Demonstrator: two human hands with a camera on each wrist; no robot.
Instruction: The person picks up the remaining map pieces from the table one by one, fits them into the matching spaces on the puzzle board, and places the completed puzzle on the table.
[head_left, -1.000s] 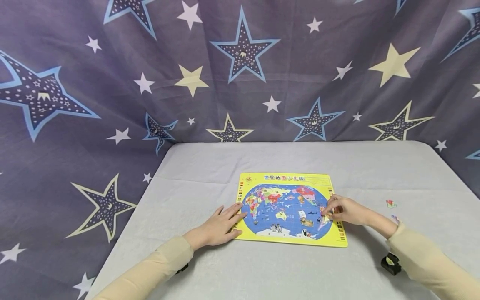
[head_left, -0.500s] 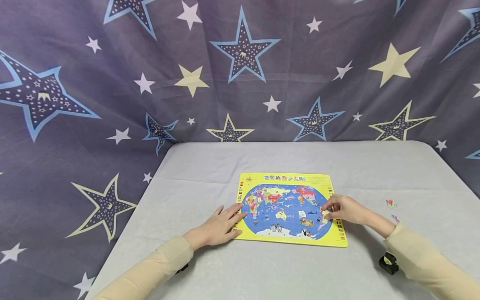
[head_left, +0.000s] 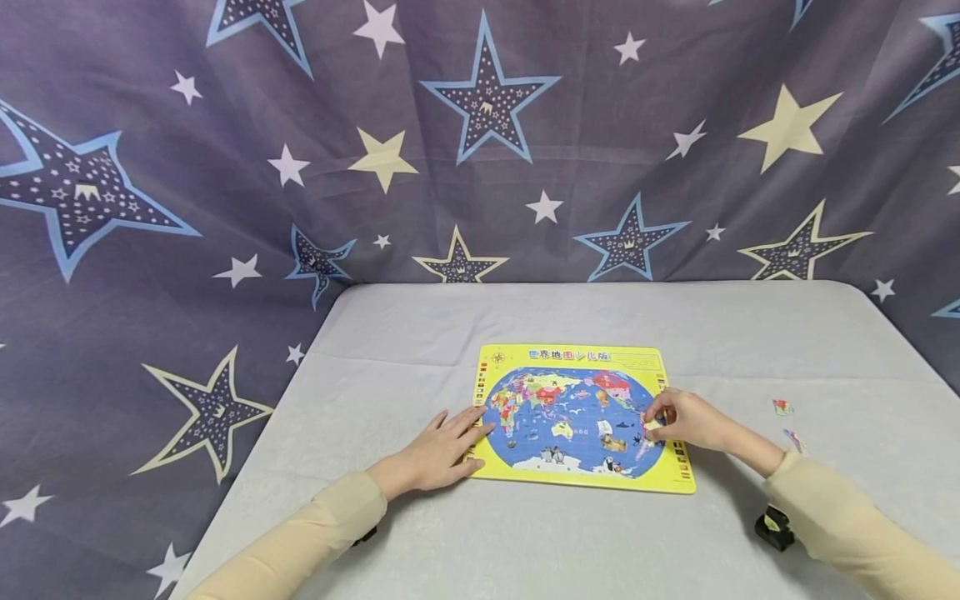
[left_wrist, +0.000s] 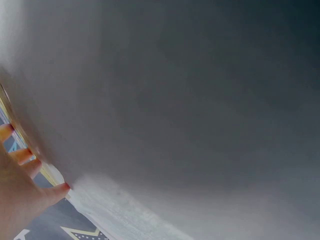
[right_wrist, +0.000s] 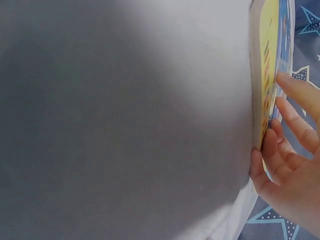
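A yellow-bordered world map jigsaw board (head_left: pixel 585 480) lies flat on the table, most of its blue oval filled with picture. My left hand (head_left: pixel 433 454) rests with fingers spread on the board's left edge, also seen from the left hand (left_wrist: pixel 20 187) in the left wrist view. Over the oval's right side, the thumb and forefinger of my right hand (head_left: pixel 693 419) pinch a small pale-yellow puzzle piece (head_left: pixel 652 425) against the map. In the right wrist view my right hand (right_wrist: pixel 292 142) touches the board near its flag-lined border; the piece is hidden there.
Two loose puzzle pieces lie right of the board: a red and green one (head_left: pixel 783 407) and a slim pinkish-blue one (head_left: pixel 795 442). A grey cloth covers the table (head_left: pixel 585 542). Behind it hangs a star-patterned curtain (head_left: pixel 570 175).
My right hand makes small shifts at the same spot on the map, its wrist and sleeve drifting slightly left. My left hand stays still on the board.
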